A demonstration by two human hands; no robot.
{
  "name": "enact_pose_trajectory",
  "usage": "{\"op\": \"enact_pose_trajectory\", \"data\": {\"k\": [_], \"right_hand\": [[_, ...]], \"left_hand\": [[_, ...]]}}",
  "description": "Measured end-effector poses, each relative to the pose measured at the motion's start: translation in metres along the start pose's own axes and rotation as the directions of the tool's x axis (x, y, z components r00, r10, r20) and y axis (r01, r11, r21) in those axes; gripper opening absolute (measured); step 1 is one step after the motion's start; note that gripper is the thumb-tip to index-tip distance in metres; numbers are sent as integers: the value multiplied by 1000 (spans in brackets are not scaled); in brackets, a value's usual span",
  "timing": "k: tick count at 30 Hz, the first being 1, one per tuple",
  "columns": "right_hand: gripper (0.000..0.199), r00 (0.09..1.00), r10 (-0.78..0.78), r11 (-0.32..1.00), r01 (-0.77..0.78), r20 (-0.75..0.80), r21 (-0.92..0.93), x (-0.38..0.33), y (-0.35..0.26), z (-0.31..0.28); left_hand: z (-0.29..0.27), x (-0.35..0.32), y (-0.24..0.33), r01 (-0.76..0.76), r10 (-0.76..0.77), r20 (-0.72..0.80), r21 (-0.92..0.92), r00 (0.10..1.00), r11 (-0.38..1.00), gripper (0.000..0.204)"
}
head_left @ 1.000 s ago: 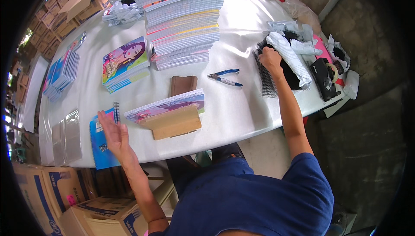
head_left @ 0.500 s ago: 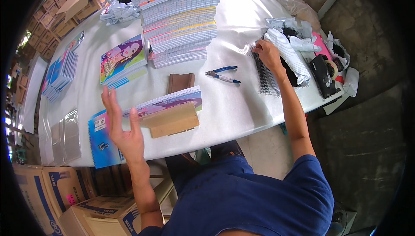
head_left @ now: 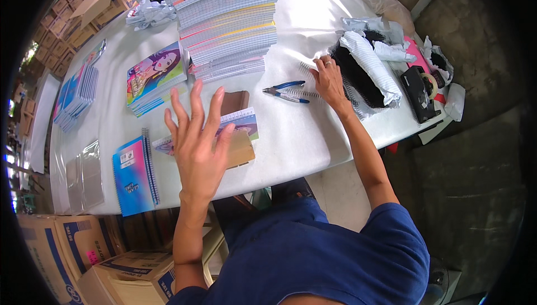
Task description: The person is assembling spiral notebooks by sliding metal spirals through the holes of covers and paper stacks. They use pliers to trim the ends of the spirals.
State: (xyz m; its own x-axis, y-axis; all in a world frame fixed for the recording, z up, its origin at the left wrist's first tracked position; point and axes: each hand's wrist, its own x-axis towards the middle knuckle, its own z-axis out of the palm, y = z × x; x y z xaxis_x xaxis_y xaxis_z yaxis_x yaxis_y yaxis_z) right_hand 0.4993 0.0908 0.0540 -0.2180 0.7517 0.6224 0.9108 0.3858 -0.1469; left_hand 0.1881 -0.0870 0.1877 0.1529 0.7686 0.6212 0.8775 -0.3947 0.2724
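Observation:
My left hand (head_left: 198, 151) is held up with its fingers spread and nothing in it. Behind it a notebook (head_left: 245, 120) with a punched edge rests against a tan angled block (head_left: 241, 147), partly covered by my hand. My right hand (head_left: 331, 84) is closed at the fingertips on a dark spiral binding coil (head_left: 306, 70), just left of the pile of loose coils (head_left: 353, 95). Blue-handled pliers (head_left: 286, 91) lie left of that hand, with another length of coil showing beside them. A brown block (head_left: 235, 101) sits behind the notebook.
A bound blue and pink notebook (head_left: 133, 176) lies near the front edge. Beyond stand a tall stack of notebook pages (head_left: 226, 31) and smaller notebook piles (head_left: 156, 76). A wrapped bundle of coils (head_left: 369, 67) and a black tape dispenser (head_left: 417, 95) are at right. Cartons (head_left: 128, 271) stand below left.
My right hand has moved left from the coil pile, drawing a coil out. My left hand has shifted right, across the punched notebook, and its fingers have spread.

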Motion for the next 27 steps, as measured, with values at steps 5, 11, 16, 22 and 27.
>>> {"op": "enact_pose_trajectory", "data": {"k": [5,11,16,22,27], "right_hand": [[15,868,-145,934,-39,476,355,-8,-9,-21],[26,866,200,788,-420,459,449,6,21,-19],[23,820,316,638,-556,477,532,50,-15,-72],[19,941,-235,561,-73,242,825,29,-124,-108],[16,927,-132,560,-222,351,798,16,-144,-104]], "left_hand": [[0,-9,-9,17,-20,-42,-54,999,998,56],[1,-5,-6,-24,24,-15,-13,1000,1000,55],[5,4,-1,14,-17,57,48,998,999,61],[26,21,1,-112,65,216,214,974,970,59],[31,12,-4,1,-19,335,53,942,999,52]]}}
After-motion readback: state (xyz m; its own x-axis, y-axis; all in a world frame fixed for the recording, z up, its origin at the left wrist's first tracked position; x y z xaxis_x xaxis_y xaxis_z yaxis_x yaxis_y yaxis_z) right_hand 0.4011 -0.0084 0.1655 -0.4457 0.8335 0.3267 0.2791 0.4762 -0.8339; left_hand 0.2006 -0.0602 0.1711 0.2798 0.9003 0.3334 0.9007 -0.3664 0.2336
